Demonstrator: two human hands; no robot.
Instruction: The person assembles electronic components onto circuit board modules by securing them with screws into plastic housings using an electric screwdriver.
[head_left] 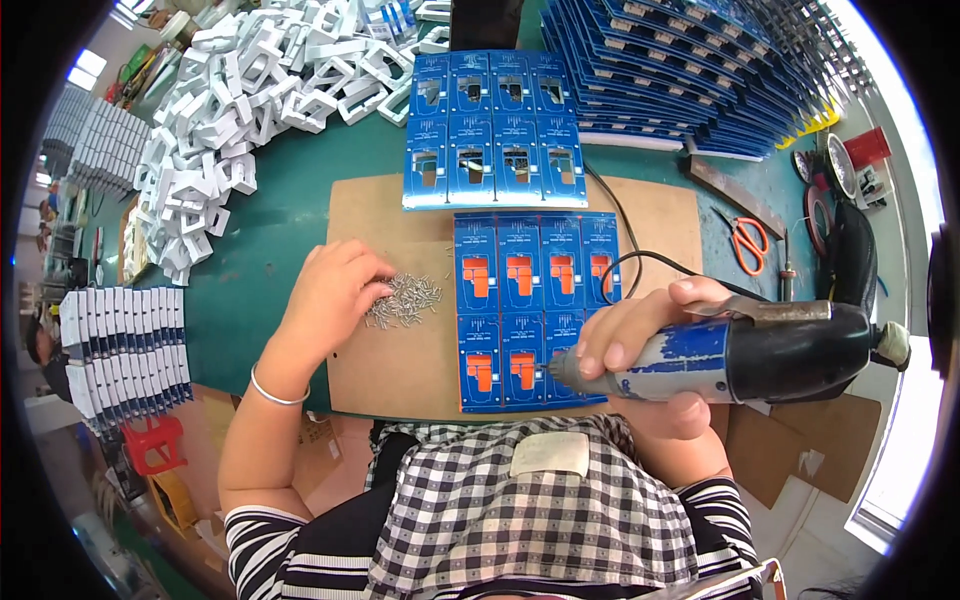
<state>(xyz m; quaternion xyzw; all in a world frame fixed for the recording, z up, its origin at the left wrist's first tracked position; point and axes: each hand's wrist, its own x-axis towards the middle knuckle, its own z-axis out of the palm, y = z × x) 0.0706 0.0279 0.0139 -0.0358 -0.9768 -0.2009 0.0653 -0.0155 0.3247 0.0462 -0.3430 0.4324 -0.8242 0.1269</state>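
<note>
My left hand (338, 288) rests at the edge of a small heap of silver screws (404, 302), its thumb and fingers drawn together. Whatever sits between those fingertips is hidden. In my right hand (640, 330) an electric screwdriver (690, 358) lies almost level, grey, blue and black, its nose pointing left. That nose is over the lower row of a blue printed panel (499, 328), with orange parts showing through several cut-outs. The panel lies on a brown board (390, 368), just right of the screws.
Behind lies another blue panel (493, 133) with open cut-outs. White plastic frames (230, 120) are heaped at the back left, and stacked blue panels (640, 80) rise at the back right. Orange-handled scissors (748, 245) lie right, near a black cable (632, 225). White-and-blue pieces (125, 340) stand left.
</note>
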